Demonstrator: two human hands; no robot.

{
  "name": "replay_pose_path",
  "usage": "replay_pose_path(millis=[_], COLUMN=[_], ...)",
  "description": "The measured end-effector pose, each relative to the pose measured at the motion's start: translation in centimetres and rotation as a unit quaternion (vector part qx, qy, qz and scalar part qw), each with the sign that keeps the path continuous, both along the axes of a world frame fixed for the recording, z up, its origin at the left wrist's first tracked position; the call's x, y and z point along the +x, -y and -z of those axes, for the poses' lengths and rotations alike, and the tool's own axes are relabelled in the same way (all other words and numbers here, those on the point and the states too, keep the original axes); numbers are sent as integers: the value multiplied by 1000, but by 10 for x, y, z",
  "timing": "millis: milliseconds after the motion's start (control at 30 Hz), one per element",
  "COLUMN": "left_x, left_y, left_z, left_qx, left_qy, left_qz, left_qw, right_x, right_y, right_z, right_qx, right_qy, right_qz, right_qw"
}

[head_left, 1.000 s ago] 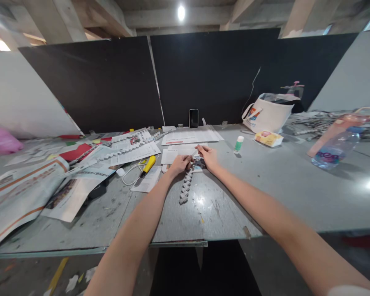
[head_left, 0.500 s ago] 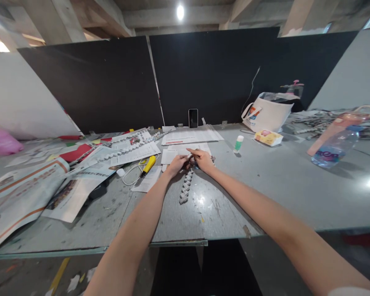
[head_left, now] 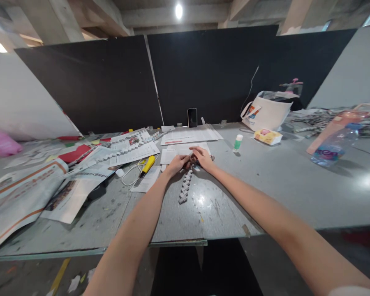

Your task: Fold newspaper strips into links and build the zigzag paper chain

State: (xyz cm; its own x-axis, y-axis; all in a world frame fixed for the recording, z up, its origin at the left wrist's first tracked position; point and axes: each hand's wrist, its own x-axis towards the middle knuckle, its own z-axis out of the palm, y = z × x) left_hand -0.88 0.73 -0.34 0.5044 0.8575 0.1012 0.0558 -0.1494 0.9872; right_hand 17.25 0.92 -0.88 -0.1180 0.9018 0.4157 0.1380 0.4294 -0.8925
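A folded-paper zigzag chain in grey and white lies on the table, its near end pointing toward me. At its far end my left hand is closed, thumb and fingers pinching the chain. My right hand curves over the same end from the right, fingers bent around brownish folded pieces. What exactly lies under the right fingers is partly hidden. Sheets of printed paper lie just beyond both hands.
A yellow utility knife and white cable lie to the left, beside newspapers and another paper chain. A phone leans on the black partition. To the right stand a glue stick, tissue pack, white bag and bottles.
My right hand's index finger, stretched leftward before, has lifted and drawn back a little to the right. The left hand stays pinched at the chain's far end.
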Motion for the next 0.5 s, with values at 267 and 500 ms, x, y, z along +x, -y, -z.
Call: replay_pose_path(millis=[267, 500], left_x=[3, 0], left_y=[-4, -15], left_z=[5, 14], left_qx=[16, -17], left_qy=[-17, 43], left_qz=[-54, -104], left_qw=[998, 994], right_x=[3, 3], right_y=[-3, 2], right_z=[-2, -6], right_qx=[-23, 8], right_qy=[15, 21], right_qz=[9, 26], right_qw=[1000, 999])
